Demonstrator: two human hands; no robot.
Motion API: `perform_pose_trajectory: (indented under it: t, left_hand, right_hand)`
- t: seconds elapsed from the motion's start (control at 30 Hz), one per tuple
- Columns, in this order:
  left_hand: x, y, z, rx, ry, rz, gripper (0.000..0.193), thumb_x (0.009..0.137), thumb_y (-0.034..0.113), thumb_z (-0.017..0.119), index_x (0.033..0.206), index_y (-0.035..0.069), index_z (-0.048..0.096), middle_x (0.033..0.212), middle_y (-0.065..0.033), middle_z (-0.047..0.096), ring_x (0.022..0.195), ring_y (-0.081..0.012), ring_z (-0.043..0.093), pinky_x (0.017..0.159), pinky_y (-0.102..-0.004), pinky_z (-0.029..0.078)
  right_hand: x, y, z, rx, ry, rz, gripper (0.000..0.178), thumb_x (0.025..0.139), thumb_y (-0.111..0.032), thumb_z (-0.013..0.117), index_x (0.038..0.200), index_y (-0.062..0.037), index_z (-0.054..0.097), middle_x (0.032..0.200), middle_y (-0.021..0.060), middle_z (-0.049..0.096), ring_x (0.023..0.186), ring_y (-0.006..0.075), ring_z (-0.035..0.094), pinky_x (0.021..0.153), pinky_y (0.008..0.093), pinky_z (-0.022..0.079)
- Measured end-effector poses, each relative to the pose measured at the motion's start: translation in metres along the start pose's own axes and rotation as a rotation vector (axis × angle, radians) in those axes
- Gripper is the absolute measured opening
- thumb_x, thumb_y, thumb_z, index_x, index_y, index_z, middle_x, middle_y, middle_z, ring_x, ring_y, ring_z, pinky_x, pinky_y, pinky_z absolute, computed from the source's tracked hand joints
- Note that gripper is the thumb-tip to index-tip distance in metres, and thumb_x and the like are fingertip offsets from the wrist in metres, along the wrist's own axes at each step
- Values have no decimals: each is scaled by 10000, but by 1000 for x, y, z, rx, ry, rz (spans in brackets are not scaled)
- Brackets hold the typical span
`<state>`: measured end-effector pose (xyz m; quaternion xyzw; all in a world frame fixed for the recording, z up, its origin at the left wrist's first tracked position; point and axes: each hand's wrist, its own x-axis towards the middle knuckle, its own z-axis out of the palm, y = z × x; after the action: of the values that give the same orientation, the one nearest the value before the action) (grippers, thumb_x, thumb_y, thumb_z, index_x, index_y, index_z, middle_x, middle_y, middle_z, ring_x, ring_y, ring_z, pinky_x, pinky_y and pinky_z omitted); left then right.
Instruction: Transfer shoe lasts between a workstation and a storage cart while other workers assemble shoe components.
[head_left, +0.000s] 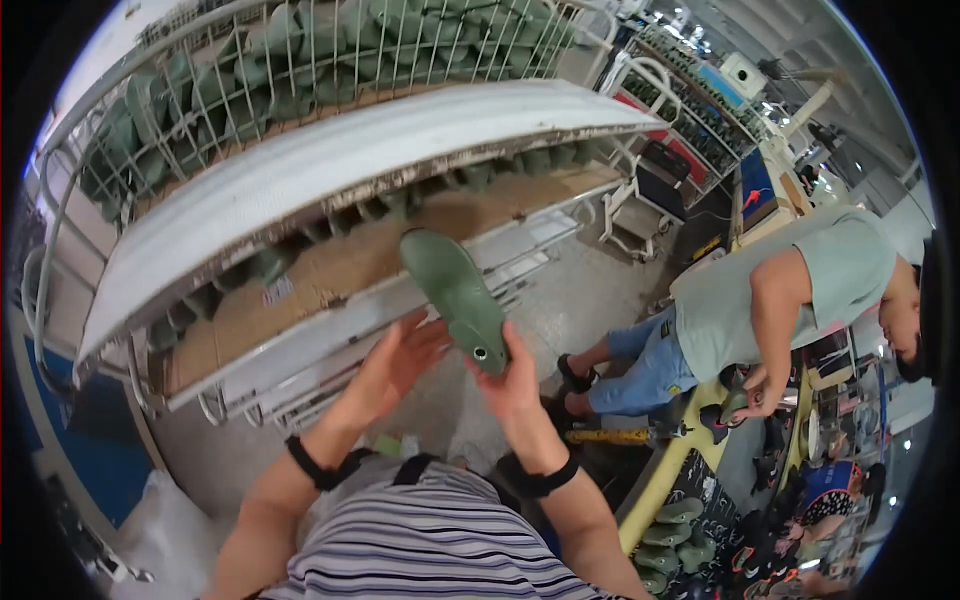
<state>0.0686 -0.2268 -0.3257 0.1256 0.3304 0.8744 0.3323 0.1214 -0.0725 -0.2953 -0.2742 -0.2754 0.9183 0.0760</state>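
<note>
My right hand (pixel 509 381) grips an olive-green slipper (pixel 452 283) by its lower end, thumb along its edge. A small round white-rimmed spot shows near that end, and the other end points up and away toward the rack. My left hand (pixel 398 366) is just left of the slipper, fingers stretched out and apart, with nothing in it. Beyond both hands stands a wire-sided rack (pixel 330 85), where several similar green slippers (pixel 272 262) are piled above and tucked under a white shelf board (pixel 330 150).
Cardboard (pixel 420 235) lines the rack's lower shelf. On the right, a co-worker (pixel 790 290) in a light green shirt handles a dark item at a yellow-edged bench (pixel 645 500) bearing green slippers (pixel 678 535). A white plastic bag (pixel 170 535) lies at lower left.
</note>
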Motion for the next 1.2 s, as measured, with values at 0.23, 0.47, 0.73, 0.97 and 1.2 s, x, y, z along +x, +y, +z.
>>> perform_pose_trajectory:
  t: [0.23, 0.47, 0.73, 0.97, 1.2]
  left_hand:
    - [-4, -12, 31, -226, -20, -507, 615, 792, 486, 510, 1167, 1, 455, 1097, -169, 544, 986, -270, 544, 847, -408, 453]
    - [-42, -19, 62, 395, -10, -1012, 542, 808, 389, 570, 1098, -56, 464, 954, -189, 580, 818, -212, 603, 691, -309, 517]
    - [-35, 9, 79, 1006, -330, -1086, 580, 806, 457, 548, 1171, 12, 477, 940, -94, 562, 868, -144, 513, 729, -270, 431]
    - [47, 59, 47, 1425, -205, -484, 315, 819, 247, 581, 994, -14, 569, 839, -79, 600, 780, -130, 542, 691, -273, 453]
    - [217, 157, -137, 2099, 386, 129, 717, 771, 550, 492, 1173, -43, 467, 1207, -247, 459, 1143, -357, 426, 937, -400, 351]
  right_hand:
    - [-33, 2, -80, -1109, -497, -42, 366, 870, -238, 522, 1131, 12, 462, 939, 80, 596, 782, 172, 581, 636, 274, 465]
    - [-26, -32, -65, -899, -568, -124, 327, 803, -236, 613, 1019, 3, 559, 842, 83, 605, 780, 121, 555, 686, 249, 449]
    - [-36, -20, -96, -1081, -885, 236, 404, 707, -233, 706, 1023, -17, 573, 820, 44, 604, 758, 94, 533, 690, 249, 438]
    - [-66, -5, -130, -857, -535, 311, 396, 716, -187, 702, 1021, 28, 569, 863, 59, 593, 790, 116, 517, 715, 239, 417]
    - [-89, -1, -134, -1076, -303, 78, 566, 697, -297, 704, 1096, 64, 525, 957, 124, 587, 871, 176, 539, 742, 295, 440]
